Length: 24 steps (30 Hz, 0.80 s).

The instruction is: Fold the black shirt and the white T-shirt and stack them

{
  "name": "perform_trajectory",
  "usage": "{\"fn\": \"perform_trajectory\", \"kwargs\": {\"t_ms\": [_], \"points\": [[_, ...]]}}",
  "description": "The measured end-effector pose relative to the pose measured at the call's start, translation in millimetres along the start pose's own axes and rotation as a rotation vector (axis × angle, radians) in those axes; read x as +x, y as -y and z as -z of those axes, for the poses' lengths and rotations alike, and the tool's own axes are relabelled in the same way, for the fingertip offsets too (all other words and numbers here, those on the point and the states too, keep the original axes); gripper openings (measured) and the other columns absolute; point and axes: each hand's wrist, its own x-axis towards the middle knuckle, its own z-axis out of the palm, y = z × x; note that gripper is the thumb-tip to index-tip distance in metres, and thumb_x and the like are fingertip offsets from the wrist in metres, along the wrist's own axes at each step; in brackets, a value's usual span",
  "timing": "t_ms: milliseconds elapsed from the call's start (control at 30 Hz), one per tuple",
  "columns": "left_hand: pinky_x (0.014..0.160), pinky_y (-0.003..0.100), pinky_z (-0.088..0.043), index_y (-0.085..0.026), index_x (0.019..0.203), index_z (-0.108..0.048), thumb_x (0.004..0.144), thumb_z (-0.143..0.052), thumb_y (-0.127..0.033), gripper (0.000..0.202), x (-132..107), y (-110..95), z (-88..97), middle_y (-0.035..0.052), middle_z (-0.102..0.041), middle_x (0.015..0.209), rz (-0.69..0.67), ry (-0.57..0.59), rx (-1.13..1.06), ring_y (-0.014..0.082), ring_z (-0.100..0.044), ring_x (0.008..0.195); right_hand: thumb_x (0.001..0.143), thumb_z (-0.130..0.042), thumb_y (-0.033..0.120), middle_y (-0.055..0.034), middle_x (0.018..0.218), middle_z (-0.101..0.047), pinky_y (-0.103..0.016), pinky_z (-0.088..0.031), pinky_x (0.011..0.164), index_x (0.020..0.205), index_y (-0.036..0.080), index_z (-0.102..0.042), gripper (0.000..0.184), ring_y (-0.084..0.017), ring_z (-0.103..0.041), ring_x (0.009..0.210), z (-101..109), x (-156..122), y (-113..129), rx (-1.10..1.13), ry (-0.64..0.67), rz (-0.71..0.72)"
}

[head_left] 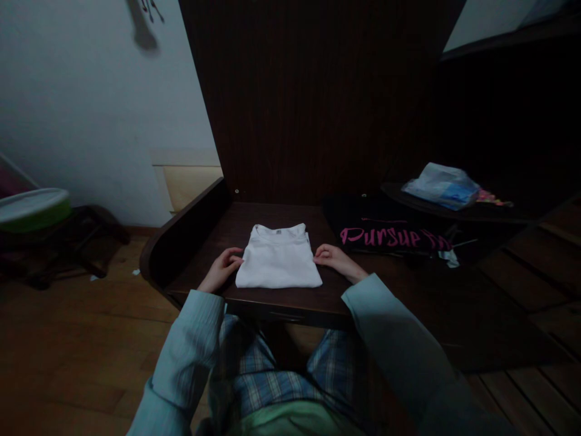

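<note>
A white T-shirt [278,257], folded into a neat rectangle with its collar at the far side, lies on a dark wooden desk [254,297]. My left hand [223,266] rests at the shirt's left edge, its fingers curled and touching the fabric. At the shirt's right edge lies my right hand [333,258], fingers bent with the tips on the cloth. Neither hand lifts the shirt. Both arms wear pale blue sleeves.
A black garment with pink lettering [390,236] lies to the right on the desk. A plastic bag [442,184] sits on a dark shelf at the back right. A tall dark panel backs the desk. A low stool with a green-rimmed basin [31,209] stands far left on the wooden floor.
</note>
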Motion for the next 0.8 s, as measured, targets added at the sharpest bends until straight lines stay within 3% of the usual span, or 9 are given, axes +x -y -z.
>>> {"fn": "perform_trajectory", "kwargs": {"t_ms": [567, 800], "points": [[0.069, 0.027, -0.043, -0.018, 0.092, -0.048, 0.058, -0.065, -0.036, 0.041, -3.0, -4.1, 0.0, -0.0059, -0.056, 0.061, -0.073, -0.130, -0.008, 0.0118, -0.056, 0.064, 0.050, -0.073, 0.032, 0.0057, 0.061, -0.054, -0.025, -0.039, 0.061, 0.064, 0.020, -0.046, 0.032, -0.011, -0.051, 0.059, 1.3, -2.4, 3.1, 0.097, -0.105, 0.066], [0.066, 0.027, -0.044, -0.018, 0.090, -0.050, 0.060, -0.062, -0.040, 0.039, -7.7, 0.6, 0.1, -0.0049, -0.056, 0.062, -0.082, -0.162, 0.108, 0.0132, -0.057, 0.064, 0.050, -0.072, 0.032, 0.0067, 0.055, -0.048, -0.025, -0.036, 0.056, 0.061, 0.019, -0.047, 0.030, -0.010, -0.048, 0.054, 1.2, -2.3, 0.5, -0.015, -0.089, 0.064]]}}
